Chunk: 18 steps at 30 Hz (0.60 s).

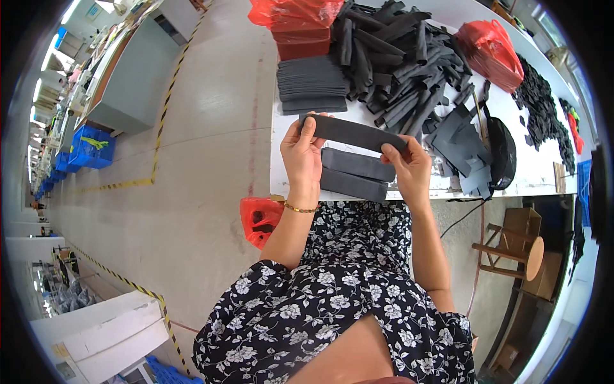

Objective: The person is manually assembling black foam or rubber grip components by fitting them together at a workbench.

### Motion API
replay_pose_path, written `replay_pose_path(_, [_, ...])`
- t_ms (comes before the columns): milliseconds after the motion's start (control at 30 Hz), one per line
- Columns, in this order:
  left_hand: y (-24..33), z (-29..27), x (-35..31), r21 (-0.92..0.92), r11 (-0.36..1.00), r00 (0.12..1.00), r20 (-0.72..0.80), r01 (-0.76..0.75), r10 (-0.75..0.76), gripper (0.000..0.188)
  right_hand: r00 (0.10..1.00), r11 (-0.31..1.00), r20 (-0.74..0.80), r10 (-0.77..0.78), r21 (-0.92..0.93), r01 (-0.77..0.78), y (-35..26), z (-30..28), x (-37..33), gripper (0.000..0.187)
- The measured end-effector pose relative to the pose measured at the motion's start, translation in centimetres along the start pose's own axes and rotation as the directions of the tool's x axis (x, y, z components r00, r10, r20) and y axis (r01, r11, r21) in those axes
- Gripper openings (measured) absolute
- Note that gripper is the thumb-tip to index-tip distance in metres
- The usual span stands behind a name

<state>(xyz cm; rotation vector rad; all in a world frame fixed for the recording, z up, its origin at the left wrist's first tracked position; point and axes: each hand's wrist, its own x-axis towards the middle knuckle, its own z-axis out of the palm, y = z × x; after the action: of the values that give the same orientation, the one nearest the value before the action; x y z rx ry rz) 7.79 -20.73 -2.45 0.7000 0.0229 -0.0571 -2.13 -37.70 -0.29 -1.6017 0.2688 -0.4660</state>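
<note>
A flat black strip (355, 133) of fabric or foam is stretched out level above the near edge of the white table (537, 173). My left hand (300, 153) pinches its left end, thumb on top. At the other end, my right hand (412, 169) grips it between thumb and fingers. Just below, two similar strips (358, 165) lie side by side on the table. Beyond my left hand is a neat stack of black strips (311, 80). A loose heap of curled black pieces (396, 57) spreads behind the held strip.
Red plastic bags (489, 51) stand at the back of the table. Flat dark pieces (462, 150) and a rounded black object (501, 150) with a cord lie right of my right hand. A wooden stool (534, 258) is on the floor at right; a red bag (261, 221) hangs low at left.
</note>
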Motion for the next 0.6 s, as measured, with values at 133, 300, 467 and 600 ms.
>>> replay_pose_path(133, [-0.5, -0.8, 0.0, -0.03, 0.997, 0.997, -0.023, 0.076, -0.077, 0.016, 0.995, 0.993, -0.044, 0.092, 0.083, -0.088, -0.1, -0.4, 0.2, 0.015])
replay_pose_path(300, [-1.0, -1.4, 0.4, -0.05, 0.988, 0.989, -0.023, 0.144, -0.145, 0.017, 0.984, 0.944, 0.023, 0.178, 0.279, -0.177, 1.3, -1.4, -0.1, 0.017])
replay_pose_path(467, [0.7, -1.3, 0.6, 0.36, 0.923, 0.984, 0.062, 0.136, -0.17, 0.018, 0.967, 0.96, -0.025, 0.252, 0.133, -0.247, 2.3, -3.3, -0.7, 0.02])
replay_pose_path(600, [0.0, -5.1, 0.1, 0.804, 0.562, 0.975, 0.222, -0.194, 0.019, 0.019, 0.961, 0.956, -0.089, 0.26, -0.112, -0.269, 3.8, -3.0, -3.0, 0.032])
